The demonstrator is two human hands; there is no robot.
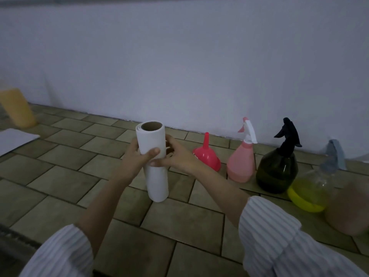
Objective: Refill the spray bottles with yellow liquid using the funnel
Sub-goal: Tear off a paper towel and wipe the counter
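Both hands hold a white paper towel roll [156, 176] upright above the tiled counter; my left hand [137, 158] wraps it from the left, my right hand [175, 158] grips it from the right. To the right lies an upturned red funnel [207, 155]. Beyond it stand a pink spray bottle [241, 164], a dark green spray bottle [277, 170] with a black head, and a clear spray bottle [311, 188] with yellow liquid and a yellow base. A container of yellow liquid [17, 106] stands far left, blurred.
A white sheet [14, 139] lies on the tiled counter [69, 176] at the left. A white wall [179, 66] runs along the back. A blurred pinkish object [349, 212] sits at the right edge.
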